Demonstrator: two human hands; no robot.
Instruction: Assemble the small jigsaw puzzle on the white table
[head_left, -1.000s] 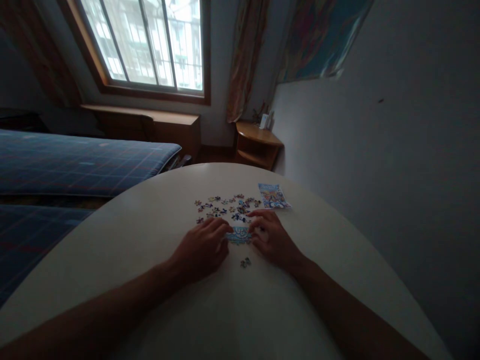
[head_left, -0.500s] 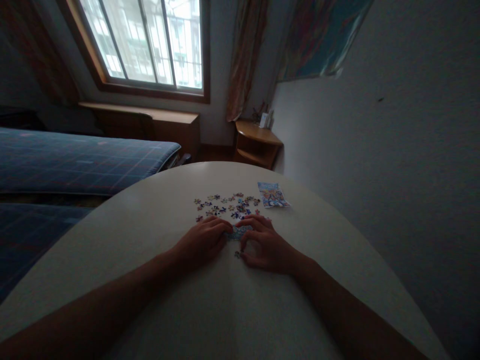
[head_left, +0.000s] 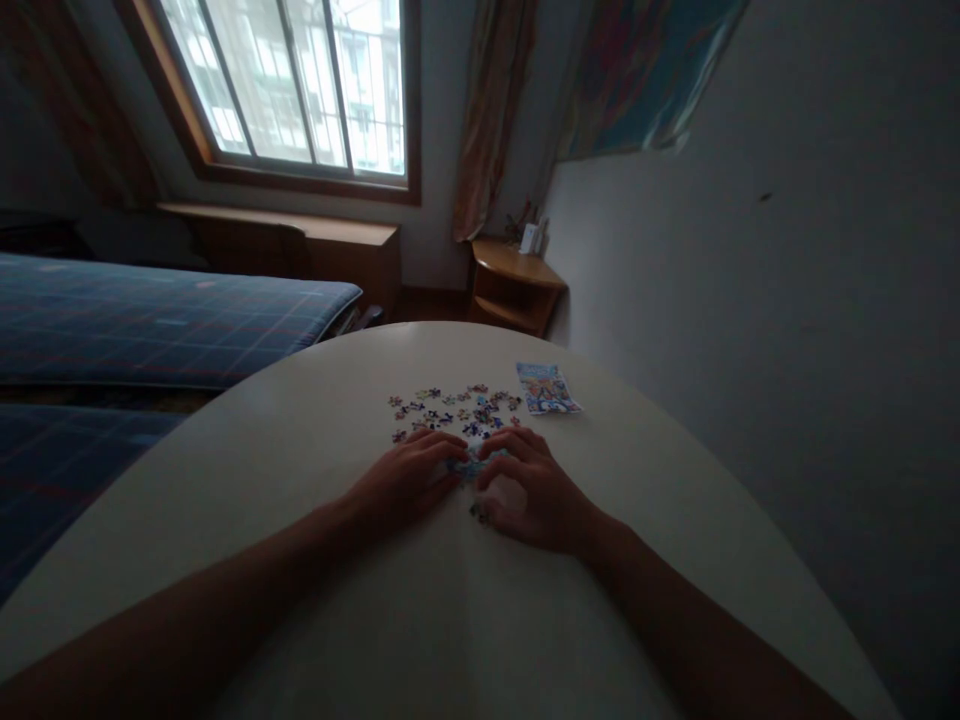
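Observation:
On the pale round table [head_left: 337, 590], a small joined strip of blue puzzle pieces [head_left: 470, 465] lies between my two hands. My left hand [head_left: 409, 475] rests at its left side, fingertips on the strip and fingers close together. My right hand [head_left: 529, 490] is curved over its right end, fingers bent and touching it. A loose piece [head_left: 478, 513] lies by the right thumb. Several loose puzzle pieces [head_left: 448, 402] are scattered just beyond the hands. What is under the fingertips is partly hidden.
A colourful picture sheet [head_left: 547, 388] lies behind the pieces to the right. A bed with a blue plaid mattress [head_left: 165, 320] stands at the left. Beyond the table are a wooden corner shelf [head_left: 517, 265] and a low desk [head_left: 345, 232]. A wall runs along the right.
My right index finger has come closer to the strip, and its thumb has shifted slightly. The strip has moved a little between my hands. My left hand has barely moved.

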